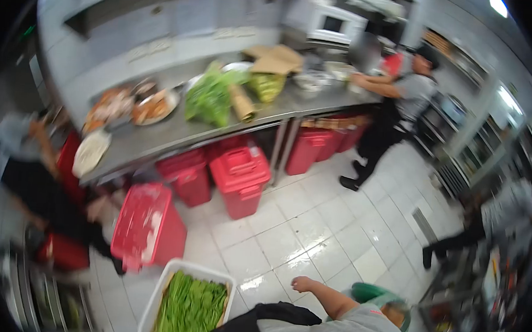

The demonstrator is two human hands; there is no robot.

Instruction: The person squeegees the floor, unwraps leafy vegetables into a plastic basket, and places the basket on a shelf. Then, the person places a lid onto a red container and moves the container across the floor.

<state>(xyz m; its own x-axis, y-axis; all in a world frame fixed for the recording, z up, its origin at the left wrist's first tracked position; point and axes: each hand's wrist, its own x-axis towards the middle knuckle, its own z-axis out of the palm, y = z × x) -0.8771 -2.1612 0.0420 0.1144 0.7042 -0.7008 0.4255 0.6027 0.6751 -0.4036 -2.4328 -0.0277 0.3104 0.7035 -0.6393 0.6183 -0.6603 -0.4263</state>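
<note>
The person's hand (301, 284) curled loosely, its hold impossible to tell, apart from a tub (155, 300) probably keeping greens (190, 309) together.

Rectangular plastic tub (152, 312): white
Leafy, long-stemmed greens (191, 309): bright green
Lidded plastic bins (238, 164): red
Glossy tile floor (306, 203): white, square grid

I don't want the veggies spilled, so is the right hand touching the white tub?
Apart. The head view shows tiled floor between the right hand and the white tub.
</note>
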